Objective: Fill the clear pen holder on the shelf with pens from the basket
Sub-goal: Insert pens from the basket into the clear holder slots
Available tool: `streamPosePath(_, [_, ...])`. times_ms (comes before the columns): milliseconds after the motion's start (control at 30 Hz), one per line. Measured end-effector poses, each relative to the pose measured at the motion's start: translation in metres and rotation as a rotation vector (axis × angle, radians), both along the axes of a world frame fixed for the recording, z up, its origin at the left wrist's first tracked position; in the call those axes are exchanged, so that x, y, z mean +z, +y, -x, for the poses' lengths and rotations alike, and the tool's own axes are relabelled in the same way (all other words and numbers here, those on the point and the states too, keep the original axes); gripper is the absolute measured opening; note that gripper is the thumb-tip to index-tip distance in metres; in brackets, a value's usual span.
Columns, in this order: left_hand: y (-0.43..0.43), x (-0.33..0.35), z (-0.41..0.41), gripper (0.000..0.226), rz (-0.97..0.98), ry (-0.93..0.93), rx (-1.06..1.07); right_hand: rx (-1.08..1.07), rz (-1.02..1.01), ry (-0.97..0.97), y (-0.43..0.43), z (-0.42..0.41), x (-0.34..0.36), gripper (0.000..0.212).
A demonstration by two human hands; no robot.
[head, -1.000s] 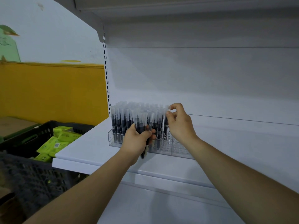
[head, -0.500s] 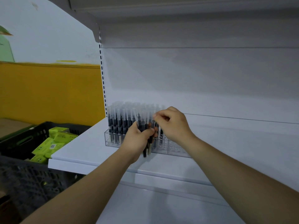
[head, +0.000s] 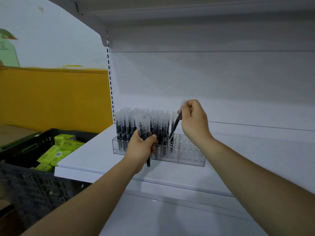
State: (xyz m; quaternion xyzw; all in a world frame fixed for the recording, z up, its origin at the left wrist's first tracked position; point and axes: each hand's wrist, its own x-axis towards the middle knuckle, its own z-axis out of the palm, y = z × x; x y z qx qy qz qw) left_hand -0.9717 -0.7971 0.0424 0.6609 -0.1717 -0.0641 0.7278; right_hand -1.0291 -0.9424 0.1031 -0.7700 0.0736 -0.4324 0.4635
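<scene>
Head view: a single pen (head: 175, 125) is pinched near its cap end between the thumb and fingers of the right hand (head: 194, 120). It is held tilted, with its lower end just above the clear pen holder (head: 190, 150). The holder stands on the white shelf (head: 95, 155), near its left end. Its left and middle parts are packed with upright pens (head: 126, 123), while empty holes are seen in the right part. A bundle of pens (head: 144, 128) is gripped by the left hand (head: 141, 147), whose fingers are curled round it, just in front of the holder.

For this step, it is judged that the pen should be brought upright before it is lowered. Its tip can then be guided into the free hole beside the last filled row. If the tilt is not corrected, the neighbouring caps could be pushed. The bundle should be held steady and away from the front wall.

The holder seems to be made of hard transparent plastic, in a box shape with a grid of round holes. The pens are slim, with dark barrels and frosted caps, and are probably smooth and easily slipped. The basket (head: 34, 193) is of black lattice plastic and is seen low at the left. Green boxes (head: 56, 154) are seen in it, but no loose pens can be made out there.
</scene>
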Motion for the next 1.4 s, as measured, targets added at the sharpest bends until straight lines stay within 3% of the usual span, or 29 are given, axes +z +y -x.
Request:
streamPosePath(133, [-0.002, -0.003, -0.003, 0.055, -0.085, -0.013, 0.025, -0.008, 0.067, 0.041, -0.001, 0.0, -0.005, 0.021])
streamPosePath(233, [-0.005, -0.002, -0.002, 0.058, -0.1, 0.032, 0.013, -0.002, 0.064, 0.049, -0.001, -0.002, -0.006, 0.018])
streamPosePath(433, [-0.006, -0.003, -0.002, 0.047, -0.097, 0.067, -0.019, 0.015, 0.119, 0.074, 0.002, -0.001, -0.008, 0.012])
streamPosePath(567, [-0.004, 0.0, 0.004, 0.012, -0.012, 0.052, -0.064, 0.03, 0.16, 0.13, 0.001, -0.005, -0.023, 0.01])
streamPosePath(633, [-0.004, 0.001, 0.006, 0.009, 0.03, 0.048, -0.099, 0.022, 0.174, 0.16, 0.0, -0.007, -0.029, 0.012])
streamPosePath(733, [-0.003, 0.0, 0.006, 0.015, 0.044, 0.035, -0.122, -0.006, 0.191, 0.195, 0.0, -0.008, -0.029, 0.014])
streamPosePath(967, [-0.007, -0.003, 0.006, 0.061, 0.023, -0.002, -0.092, -0.04, 0.21, 0.263, 0.002, -0.005, -0.022, 0.018])
streamPosePath(1167, [-0.006, 0.001, 0.009, 0.049, 0.057, -0.026, -0.092, -0.045, 0.292, 0.425, 0.001, -0.003, -0.028, 0.016])
streamPosePath(1267, [-0.004, 0.004, 0.012, 0.03, 0.034, -0.029, -0.083, -0.063, 0.263, 0.35, 0.0, -0.003, -0.03, 0.022])
streamPosePath(1400, [-0.003, 0.007, 0.014, 0.032, 0.028, -0.024, -0.113, -0.032, 0.223, 0.141, 0.006, 0.003, -0.023, 0.013])
